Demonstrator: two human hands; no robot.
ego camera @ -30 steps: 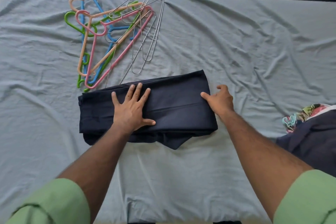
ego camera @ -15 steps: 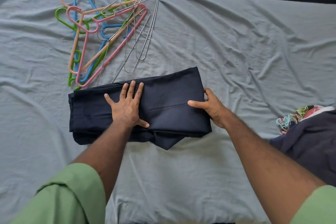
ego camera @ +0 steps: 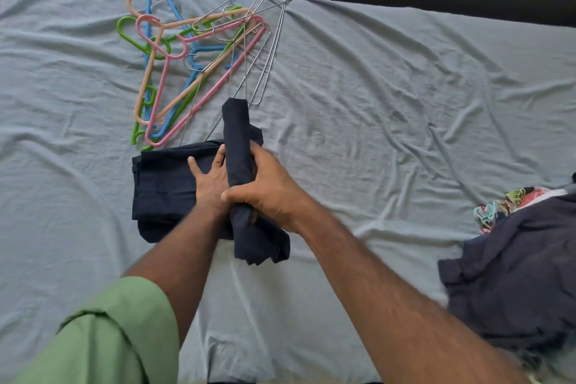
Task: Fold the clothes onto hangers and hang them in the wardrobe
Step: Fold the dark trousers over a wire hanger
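Right hand (ego camera: pixel 270 188) covers the left hand's (ego camera: pixel 209 179) thumb side. Garment's (ego camera: pixel 165 190) right part hidden under both hands. Clothes pile (ego camera: pixel 511 265) cut off at right edge. Wire hangers' (ego camera: pixel 265 37) lower ends hidden behind the garment.

The right hand (ego camera: pixel 268 187), earlier resting at the right edge of the folded navy garment (ego camera: pixel 168 184), has gripped that end and lifted it over toward the left hand (ego camera: pixel 208 178).

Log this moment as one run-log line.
step: folding | right hand: grips raised end of navy garment | left hand: flat on folded part | hangers: untouched on bed sheet
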